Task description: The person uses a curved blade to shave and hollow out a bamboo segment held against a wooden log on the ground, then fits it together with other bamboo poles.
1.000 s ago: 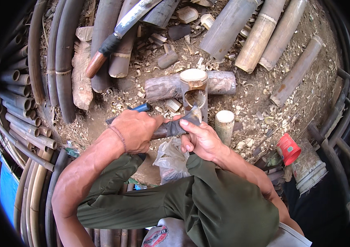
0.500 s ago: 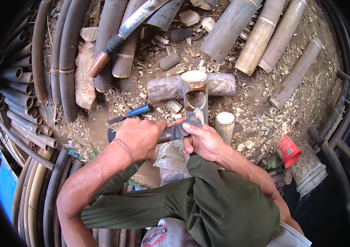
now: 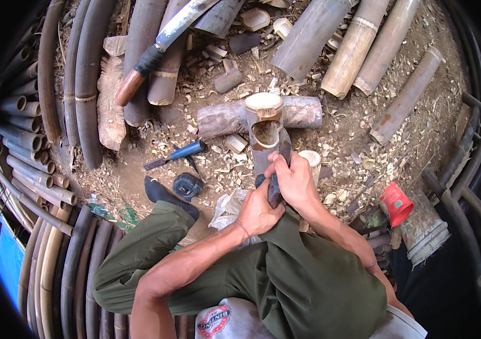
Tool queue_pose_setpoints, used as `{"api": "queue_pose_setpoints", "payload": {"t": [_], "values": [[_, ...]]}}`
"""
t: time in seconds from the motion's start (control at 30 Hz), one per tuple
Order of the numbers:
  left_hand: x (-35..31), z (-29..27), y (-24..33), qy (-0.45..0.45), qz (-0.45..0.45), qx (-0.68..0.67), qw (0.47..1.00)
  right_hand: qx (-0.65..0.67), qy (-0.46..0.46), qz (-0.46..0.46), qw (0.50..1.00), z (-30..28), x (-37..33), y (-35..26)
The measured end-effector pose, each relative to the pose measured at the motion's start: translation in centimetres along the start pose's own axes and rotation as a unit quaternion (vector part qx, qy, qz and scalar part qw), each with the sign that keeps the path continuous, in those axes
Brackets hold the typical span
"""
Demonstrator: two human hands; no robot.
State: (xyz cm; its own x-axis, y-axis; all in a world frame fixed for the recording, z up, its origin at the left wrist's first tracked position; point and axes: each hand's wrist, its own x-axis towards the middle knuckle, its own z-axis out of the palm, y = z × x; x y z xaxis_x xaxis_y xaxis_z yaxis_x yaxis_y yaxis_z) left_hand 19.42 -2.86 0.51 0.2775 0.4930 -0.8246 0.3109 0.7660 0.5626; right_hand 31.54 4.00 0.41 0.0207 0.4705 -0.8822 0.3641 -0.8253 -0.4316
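Head view: the left hand's (image 3: 261, 211) grip is closed round the dark knife (image 3: 284, 148), the right hand (image 3: 296, 183) also curled on it, right beside the notched bamboo tube (image 3: 258, 156). Probably lining up the blade; next calls for steadiness.

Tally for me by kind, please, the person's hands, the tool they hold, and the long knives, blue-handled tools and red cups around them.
Hands: 2, the left hand and the right hand
Dark tool in them: 1
Long knife: 1
Blue-handled tool: 1
Red cup: 1
Total: 6
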Motion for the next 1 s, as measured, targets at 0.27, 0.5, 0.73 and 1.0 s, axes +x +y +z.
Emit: {"api": "queue_pose_setpoints", "payload": {"t": [0.27, 0.5, 0.73, 1.0], "values": [[-1.6, -1.7, -2.6, 0.037, 0.011, 0.069, 0.997, -0.008, -0.039, -0.040, 0.998, 1.4, -2.2, 0.5], [1.0, -15.0, 6.9, 0.039, 0.134, 0.538, 0.832, 0.464, -0.199, -0.044, 0.862, 4.8, 0.7, -1.6], [5.2, -11.6, 22.1, -0.113, 0.123, 0.770, 0.616, 0.784, -0.272, 0.029, 0.557, 2.5, 1.1, -1.8], [5.5, -11.5, 20.8, -0.112, 0.126, 0.755, 0.634, 0.774, -0.289, 0.060, 0.559, 1.4, 0.9, -1.9]]}}
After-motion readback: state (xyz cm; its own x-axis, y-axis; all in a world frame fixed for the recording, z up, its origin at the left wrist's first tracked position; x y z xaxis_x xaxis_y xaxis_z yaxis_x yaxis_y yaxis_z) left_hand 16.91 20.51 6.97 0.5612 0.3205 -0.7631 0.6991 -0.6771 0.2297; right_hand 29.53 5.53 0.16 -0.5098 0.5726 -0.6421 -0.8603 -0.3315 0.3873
